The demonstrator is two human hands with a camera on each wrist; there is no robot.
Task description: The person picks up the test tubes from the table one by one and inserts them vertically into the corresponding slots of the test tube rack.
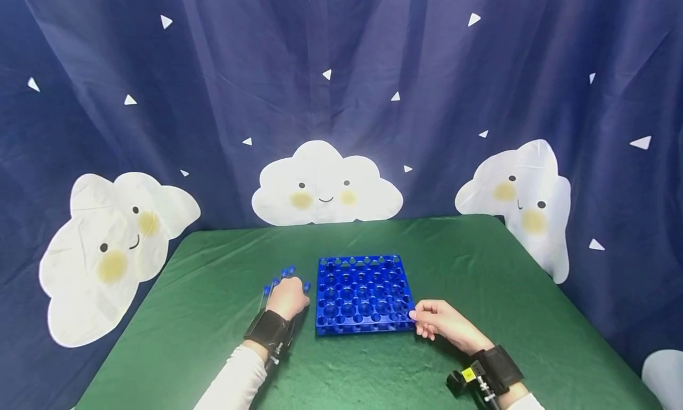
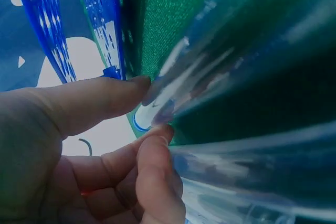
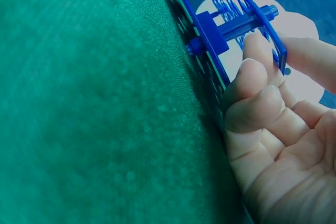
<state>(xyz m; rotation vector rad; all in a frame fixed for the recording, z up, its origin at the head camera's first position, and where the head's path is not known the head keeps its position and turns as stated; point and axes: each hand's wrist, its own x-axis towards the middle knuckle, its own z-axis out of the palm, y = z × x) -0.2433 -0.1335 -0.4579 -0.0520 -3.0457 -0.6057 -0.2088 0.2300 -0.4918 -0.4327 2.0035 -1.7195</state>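
Observation:
A blue test tube rack with rows of round holes lies on the table. At its right front corner my right hand grips the top plate, thumb above and curled fingers beneath, as the right wrist view shows. To the left of the rack is my left hand. In the left wrist view its thumb and fingertips pinch a clear test tube. More clear tubes lie close by, blurred. Several blue caps show beyond and left of that hand, with one cap on its right side.
A green cloth covers the table. Behind it hangs a dark blue curtain with white clouds and small triangles. Each wrist wears a black strap with a small camera.

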